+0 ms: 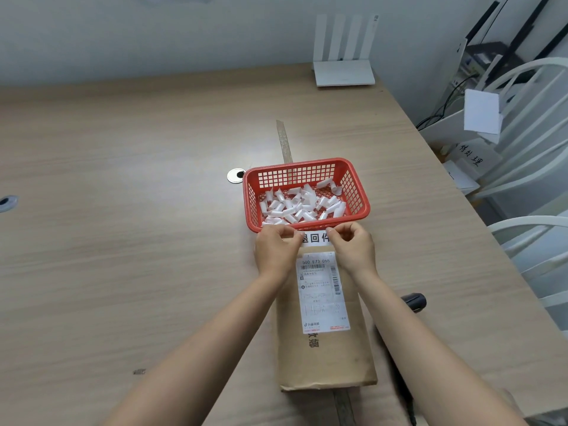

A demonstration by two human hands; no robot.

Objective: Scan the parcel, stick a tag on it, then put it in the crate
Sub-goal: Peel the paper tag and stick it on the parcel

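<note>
A long brown paper parcel (325,358) lies flat on the wooden table, with a white shipping label (322,296) on its top face. At its far end a white tag (315,238) with black printed characters is held between both hands. My left hand (276,250) pinches the tag's left end and my right hand (353,247) pinches its right end, just above the parcel. A black handheld scanner (413,301) lies on the table to the right of the parcel, partly hidden by my right forearm.
A red plastic basket (356,192) holding several curled white tags stands right behind the hands. A white router (344,72) sits at the table's far edge. White chairs (528,142) and paper sheets crowd the right side. A round cable grommet (236,175) lies left of the basket.
</note>
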